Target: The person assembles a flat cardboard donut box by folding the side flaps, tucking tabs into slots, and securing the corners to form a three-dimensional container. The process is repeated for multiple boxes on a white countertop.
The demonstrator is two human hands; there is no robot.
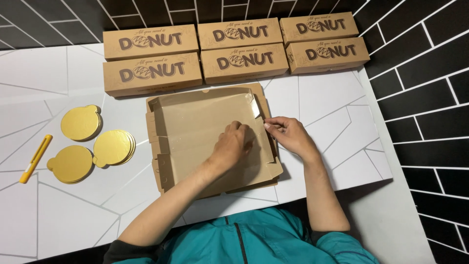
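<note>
I see a flat, half-folded brown cardboard box blank (210, 139) lying on the white table with grey line pattern (337, 122), directly in front of the stacked row of six closed brown cardboard boxes (234, 51) along the far edge. My left hand (233, 145) lies on the blank's inner floor, fingers curled loosely and pressing down, not gripping anything. My right hand (289, 134) is at the blank's right side wall, thumb and forefinger pinched together on the edge of that thin upright flap (266, 128) (the other fingers are half folded behind it).

I judge this blank to be light and thin, stiff only along its panels and willing to bend at the scored creases. It would slide easily on the smooth table, so the flat palm on the floor panel looks like the right anchor. The flaps seem easy to crumple or tear near the small tabs, so the best hold is a pinch close to a crease, not at a free corner.

Left of the blank lie three stacks of round gold cake-board discs (90, 142), and beyond them, further left, a yellow utility knife (35, 159). Both are well apart from my hands.
</note>
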